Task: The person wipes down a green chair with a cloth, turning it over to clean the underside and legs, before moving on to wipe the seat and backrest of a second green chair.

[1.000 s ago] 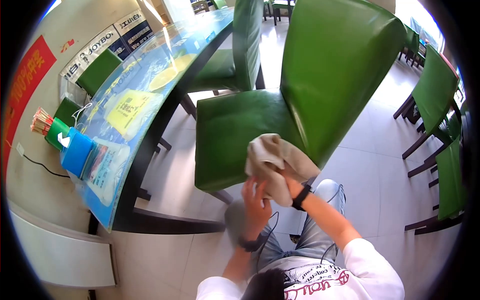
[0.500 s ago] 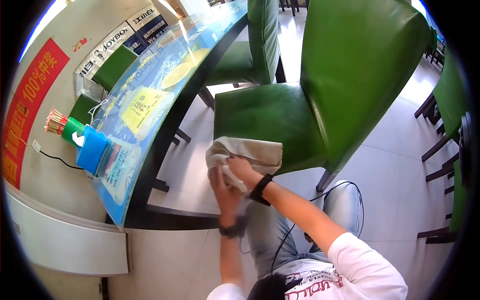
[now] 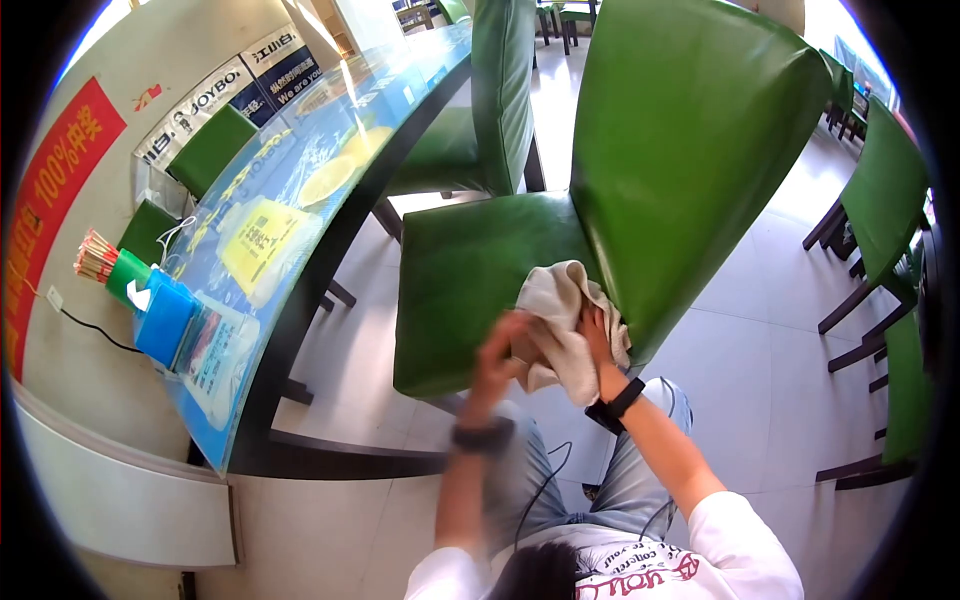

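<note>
Beige cloth [image 3: 552, 330] was bunched on the green chair seat [image 3: 470, 275], at its near edge, close to the corner by the backrest [image 3: 690, 150]. Right hand [image 3: 602, 355] was set on the cloth's right part; its fingers were laid among the folds, with fabric seen on both sides. Contact clear, but whether the cloth was clenched or only pressed could not be told. Left hand [image 3: 495, 352] was blurred, held at the cloth's left side over the seat's near edge; grip could not be read. Dark bands [image 3: 483, 437] were worn on both wrists. On the bench [image 3: 213, 440], a blue tissue box [image 3: 167, 318] and green stick holder [image 3: 128, 274] were placed along the left edge.
</note>
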### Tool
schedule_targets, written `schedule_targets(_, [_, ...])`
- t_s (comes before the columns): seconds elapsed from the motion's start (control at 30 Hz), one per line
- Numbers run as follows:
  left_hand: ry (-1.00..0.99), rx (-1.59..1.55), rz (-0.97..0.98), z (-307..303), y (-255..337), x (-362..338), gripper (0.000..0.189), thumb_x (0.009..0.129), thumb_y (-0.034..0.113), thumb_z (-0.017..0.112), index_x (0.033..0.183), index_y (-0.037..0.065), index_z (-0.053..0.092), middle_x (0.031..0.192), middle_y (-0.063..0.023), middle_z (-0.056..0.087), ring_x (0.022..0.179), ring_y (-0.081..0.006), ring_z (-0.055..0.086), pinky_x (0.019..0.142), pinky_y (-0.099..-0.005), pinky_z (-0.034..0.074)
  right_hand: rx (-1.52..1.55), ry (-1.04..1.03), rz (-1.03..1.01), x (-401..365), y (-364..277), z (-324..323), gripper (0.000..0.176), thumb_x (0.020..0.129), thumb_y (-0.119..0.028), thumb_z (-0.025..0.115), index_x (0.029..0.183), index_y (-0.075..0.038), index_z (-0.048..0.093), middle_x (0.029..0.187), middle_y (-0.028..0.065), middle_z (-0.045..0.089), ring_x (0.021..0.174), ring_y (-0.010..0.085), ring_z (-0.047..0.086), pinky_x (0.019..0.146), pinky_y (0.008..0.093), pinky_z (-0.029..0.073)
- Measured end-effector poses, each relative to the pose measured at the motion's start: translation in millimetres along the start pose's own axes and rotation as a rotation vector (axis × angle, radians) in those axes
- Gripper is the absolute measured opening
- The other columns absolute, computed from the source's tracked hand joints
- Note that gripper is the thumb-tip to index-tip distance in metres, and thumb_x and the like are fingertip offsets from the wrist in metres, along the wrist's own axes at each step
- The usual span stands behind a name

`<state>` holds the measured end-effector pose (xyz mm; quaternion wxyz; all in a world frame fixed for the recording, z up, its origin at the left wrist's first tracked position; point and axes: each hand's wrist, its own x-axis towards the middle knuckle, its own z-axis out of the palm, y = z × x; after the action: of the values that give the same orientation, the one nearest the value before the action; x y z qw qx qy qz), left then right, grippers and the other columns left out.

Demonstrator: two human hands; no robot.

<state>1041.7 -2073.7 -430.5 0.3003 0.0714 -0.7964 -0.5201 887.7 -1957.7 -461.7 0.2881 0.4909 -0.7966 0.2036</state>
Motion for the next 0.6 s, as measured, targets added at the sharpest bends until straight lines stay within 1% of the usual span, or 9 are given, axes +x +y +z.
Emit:
schedule_targets(0.03, [0.152,0.119,-0.042,-26.1,-8.5,0.6,0.058,0.074,0.008,0.054,0.132,0.006,0.052,0.141,-0.0194,0.043,0.134,-0.0437,0.031,0.112,-0.0476,0.024,0.37,-0.028,0.151,-3.6,0.1,25.4,0.036,0.09,-0.029,0.053,0.119,-0.008,0.059,0.125,0.0169,0.053,0.119,0.0403,0.042,0.102,0.0486,0.031])
schedule_targets(0.07, [0.311,0.557,-0.101,-53.1,-29.4,-0.8,0.056,0.078,0.014,0.054,0.133,0.008,0.051,0.141,-0.0202,0.042,0.132,-0.0429,0.033,0.111,-0.0486,0.026,0.02,-0.134,-0.073,-9.0,7.0,42.3,0.033,0.091,-0.024,0.051,0.119,-0.007,0.058,0.124,0.0173,0.053,0.117,0.0409,0.043,0.101,0.0492,0.031])
schedule_targets(0.1, [0.464,0.998,-0.162,-68.6,-46.6,-2.6,0.054,0.082,0.021,0.054,0.134,0.009,0.05,0.141,-0.0209,0.041,0.131,-0.0422,0.036,0.11,-0.0497,0.027,0.042,-0.039,-0.108,4.3,2.5,32.4,0.037,0.092,-0.014,0.048,0.127,-0.003,0.047,0.12,0.0191,0.055,0.111,0.0381,0.048,0.096,0.0467,0.036])
schedule_targets(0.2, [0.525,1.279,-0.496,-67.4,-54.9,0.3,0.055,0.087,0.031,0.051,0.138,0.013,0.045,0.141,-0.0226,0.04,0.129,-0.04,0.039,0.107,-0.0519,0.03,0.709,-0.182,0.264,52.5,-19.9,0.5,0.042,0.092,-0.013,0.047,0.131,0.0,0.039,0.115,0.021,0.055,0.104,0.0366,0.053,0.089,0.0427,0.042])
schedule_targets(0.23, [0.522,1.327,-0.505,-65.4,-57.8,-0.1,0.055,0.088,0.035,0.048,0.14,0.016,0.043,0.142,-0.0237,0.037,0.129,-0.0399,0.039,0.106,-0.0526,0.03,0.601,-0.167,0.179,50.9,-24.4,29.6,0.043,0.092,-0.014,0.049,0.13,0.001,0.038,0.112,0.0218,0.055,0.101,0.0371,0.054,0.087,0.0424,0.043])
schedule_targets(0.3, [0.562,1.288,-0.466,-64.4,-59.8,-2.2,0.055,0.088,0.034,0.049,0.14,0.016,0.043,0.142,-0.0233,0.038,0.129,-0.0399,0.039,0.107,-0.0521,0.03,0.377,-0.112,0.022,48.7,-33.9,85.8,0.045,0.091,-0.016,0.051,0.129,0.002,0.036,0.106,0.0235,0.056,0.096,0.0383,0.056,0.082,0.0416,0.046])
schedule_targets(0.37, [0.592,1.252,-0.446,-63.9,-60.1,-3.9,0.055,0.088,0.035,0.05,0.14,0.016,0.044,0.142,-0.0228,0.038,0.129,-0.0397,0.038,0.107,-0.0516,0.029,0.636,-0.348,0.144,65.2,-49.0,108.6,0.045,0.091,-0.019,0.053,0.128,0.001,0.037,0.106,0.0239,0.056,0.095,0.038,0.056,0.082,0.0421,0.045])
schedule_targets(0.47, [0.597,1.278,-0.441,-64.2,-58.9,-4.0,0.051,0.092,0.036,0.047,0.139,0.016,0.044,0.141,-0.0211,0.041,0.127,-0.0382,0.041,0.106,-0.0504,0.03,0.892,-0.481,0.198,85.2,-51.2,115.4,0.043,0.091,-0.033,0.051,0.121,-0.003,0.046,0.116,0.025,0.047,0.104,0.0391,0.048,0.087,0.0423,0.039])
schedule_targets(0.6, [0.598,1.236,-0.444,-65.6,-57.4,-3.5,0.052,0.091,0.037,0.048,0.139,0.017,0.045,0.142,-0.0207,0.04,0.129,-0.0376,0.04,0.107,-0.05,0.029,0.488,-0.26,-0.078,93.7,-61.5,87.1,0.056,0.086,-0.046,0.051,0.123,-0.003,0.05,0.129,0.0246,0.035,0.114,0.0422,0.037,0.094,0.0454,0.033])
